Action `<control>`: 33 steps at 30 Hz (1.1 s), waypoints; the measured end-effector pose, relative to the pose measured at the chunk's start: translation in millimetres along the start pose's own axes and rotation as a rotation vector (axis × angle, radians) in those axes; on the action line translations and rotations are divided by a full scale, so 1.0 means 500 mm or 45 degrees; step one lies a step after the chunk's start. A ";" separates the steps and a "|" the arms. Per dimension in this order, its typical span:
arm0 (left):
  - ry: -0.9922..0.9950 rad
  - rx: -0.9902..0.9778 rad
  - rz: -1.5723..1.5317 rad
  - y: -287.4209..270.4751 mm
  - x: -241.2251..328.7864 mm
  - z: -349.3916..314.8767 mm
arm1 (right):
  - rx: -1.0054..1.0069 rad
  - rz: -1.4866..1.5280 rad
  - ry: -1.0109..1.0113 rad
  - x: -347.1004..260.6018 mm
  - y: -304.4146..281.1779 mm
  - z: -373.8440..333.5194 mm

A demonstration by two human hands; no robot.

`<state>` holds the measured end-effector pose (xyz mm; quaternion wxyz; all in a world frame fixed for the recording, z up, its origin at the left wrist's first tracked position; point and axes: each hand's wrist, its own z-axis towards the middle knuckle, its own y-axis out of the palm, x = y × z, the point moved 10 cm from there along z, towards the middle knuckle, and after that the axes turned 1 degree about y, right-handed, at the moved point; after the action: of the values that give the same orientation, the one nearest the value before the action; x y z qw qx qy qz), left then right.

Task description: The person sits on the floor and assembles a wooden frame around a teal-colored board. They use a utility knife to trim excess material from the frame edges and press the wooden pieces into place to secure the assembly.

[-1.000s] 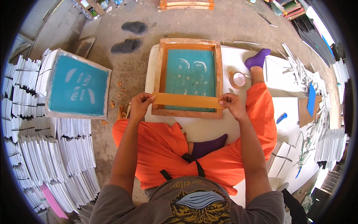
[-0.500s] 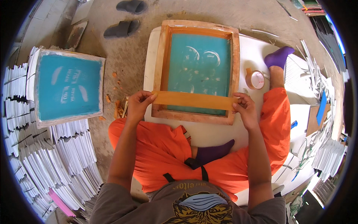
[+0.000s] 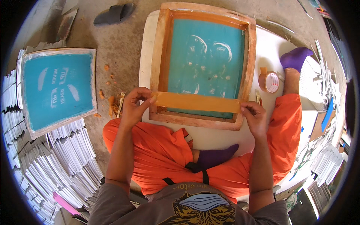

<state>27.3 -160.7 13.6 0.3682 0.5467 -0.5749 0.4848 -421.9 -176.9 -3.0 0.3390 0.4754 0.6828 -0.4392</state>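
Observation:
A strip of brown packing tape [image 3: 197, 102] is stretched between my hands, across the near part of a silk-screen frame. My left hand [image 3: 135, 107] pinches its left end and my right hand [image 3: 255, 117] its right end, each between thumb and fingers. Beneath the strip lies the wooden frame [image 3: 156, 56] with its teal mesh [image 3: 206, 63], which carries pale curved marks. Whether the tape touches the frame, I cannot tell. A roll of brown tape [image 3: 270, 81] stands right of the frame.
The frame rests on a white board [image 3: 148, 41]. Left, a second teal screen [image 3: 56, 90] lies on stacks of white sheets [image 3: 56, 157]. Tape scraps [image 3: 111, 106] litter the floor near my left hand. A black slipper [image 3: 113, 15] lies farther off. My purple-socked foot [image 3: 295, 58] is beyond the roll.
The view has shifted, so the screen frame looks larger and closer. Both hands still hold the tape taut over the near end of the frame.

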 end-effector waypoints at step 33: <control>-0.116 -0.252 0.427 0.038 0.029 -0.022 | -0.033 -0.217 -0.213 0.003 0.007 -0.021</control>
<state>5.6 -155.4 27.5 0.3079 0.4258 -0.7188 0.4553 -419.7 -165.9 -1.1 0.3623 0.3730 0.6957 -0.4956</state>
